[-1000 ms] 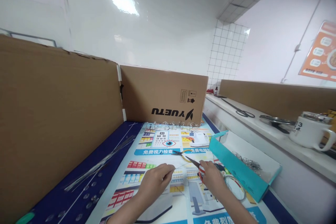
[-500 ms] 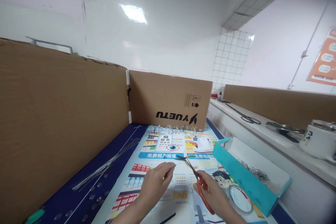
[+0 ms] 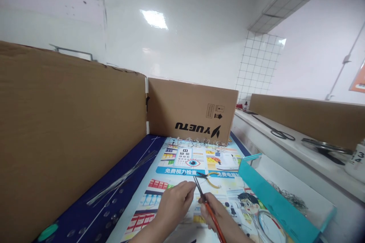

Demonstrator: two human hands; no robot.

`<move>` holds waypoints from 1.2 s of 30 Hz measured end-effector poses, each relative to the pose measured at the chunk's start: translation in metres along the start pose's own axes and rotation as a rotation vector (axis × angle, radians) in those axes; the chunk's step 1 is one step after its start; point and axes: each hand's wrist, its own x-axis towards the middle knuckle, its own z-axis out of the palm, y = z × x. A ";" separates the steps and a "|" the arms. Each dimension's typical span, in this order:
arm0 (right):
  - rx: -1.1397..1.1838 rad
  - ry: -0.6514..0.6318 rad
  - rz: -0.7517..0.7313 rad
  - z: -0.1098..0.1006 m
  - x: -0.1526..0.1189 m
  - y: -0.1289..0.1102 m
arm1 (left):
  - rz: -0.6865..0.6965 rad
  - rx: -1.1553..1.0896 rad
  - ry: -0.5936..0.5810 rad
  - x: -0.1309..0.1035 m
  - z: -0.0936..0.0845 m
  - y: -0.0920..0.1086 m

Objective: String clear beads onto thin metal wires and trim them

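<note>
My left hand [image 3: 177, 202] is closed in a pinch, thumb against forefinger, over the middle of the printed mat. It seems to hold a thin wire, barely visible at the fingertips. My right hand [image 3: 218, 212] is wrapped around the red handles of long-nose pliers [image 3: 210, 209]. Their slim jaws point up and left, with the tips close beside my left fingertips; whether they touch the wire I cannot tell. Just beyond the jaws, yellow-handled pliers [image 3: 212, 179] lie on the mat. A wire coil [image 3: 269, 223] lies right of my right hand.
To the right stands a teal box [image 3: 281, 201] holding tangled wire pieces [image 3: 291, 197]. Straight wires [image 3: 122, 178] and small clear discs lie on the blue cloth at left. Bent wire shapes [image 3: 196, 143] line the mat's far edge, before a cardboard panel [image 3: 191, 108]. Scissors [image 3: 281, 133] rest on the ledge.
The red-handled pliers have turned more upright, and their tips have come closer to my left fingertips. The whole view has shifted slightly, so the surroundings appear farther right.
</note>
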 end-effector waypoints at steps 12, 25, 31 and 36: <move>0.108 -0.078 0.105 0.003 0.004 -0.001 | -0.104 -0.022 -0.146 0.002 0.003 0.000; 0.113 -0.061 0.099 0.007 0.004 0.010 | -0.129 -0.020 -0.186 0.003 0.000 0.003; 0.116 -0.063 0.145 0.009 0.004 0.012 | -0.129 0.034 -0.223 0.003 0.000 0.003; 0.202 -0.084 0.255 0.014 0.001 0.015 | -0.119 0.088 -0.293 0.001 0.003 0.002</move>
